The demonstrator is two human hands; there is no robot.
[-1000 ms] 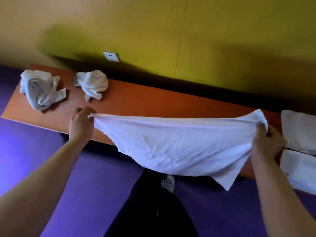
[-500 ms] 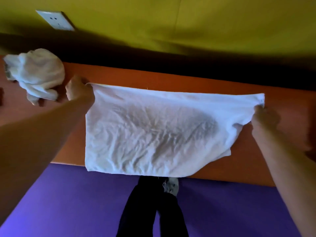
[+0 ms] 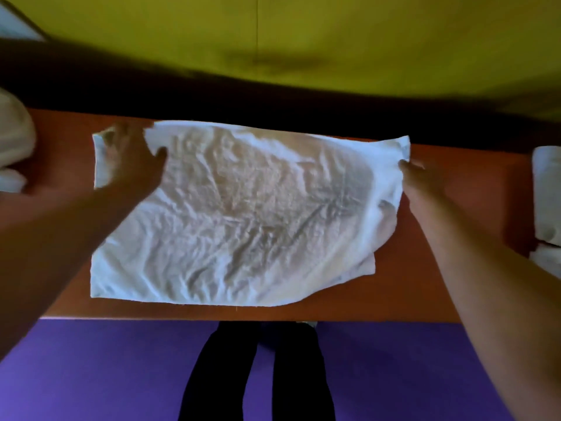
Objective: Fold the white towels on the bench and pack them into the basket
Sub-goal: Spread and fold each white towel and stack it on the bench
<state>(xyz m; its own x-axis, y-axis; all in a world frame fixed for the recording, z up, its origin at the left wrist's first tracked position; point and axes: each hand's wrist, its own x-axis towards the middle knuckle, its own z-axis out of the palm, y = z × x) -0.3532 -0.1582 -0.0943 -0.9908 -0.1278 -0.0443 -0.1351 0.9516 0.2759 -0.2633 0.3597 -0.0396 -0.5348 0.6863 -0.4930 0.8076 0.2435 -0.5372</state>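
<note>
A crumpled white terry towel [image 3: 243, 217] lies spread across the middle of the frame on a long orange-brown wooden bench [image 3: 440, 284], its near edge just short of the bench's front edge and its lower right corner doubled under in a loose fold. The left hand [image 3: 133, 159] lies on the towel's upper left part with fingers spread and fairly straight, pressing the cloth flat rather than gripping it; the picture is blurred there. The right hand [image 3: 417, 177] is at the towel's right edge near the upper right corner; its fingers appear to be tucked at the cloth, but I cannot tell whether they pinch it. At the left edge of the frame sits a bunched white towel [image 3: 12, 150], and at the right edge lie folded white towels [image 3: 548, 196], both well apart from the spread one. Behind the bench rises a yellow-green wall [image 3: 334, 41]; below it is a purple floor [image 3: 91, 369], where the person's dark trouser legs [image 3: 258, 372] stand. No basket shows.
</note>
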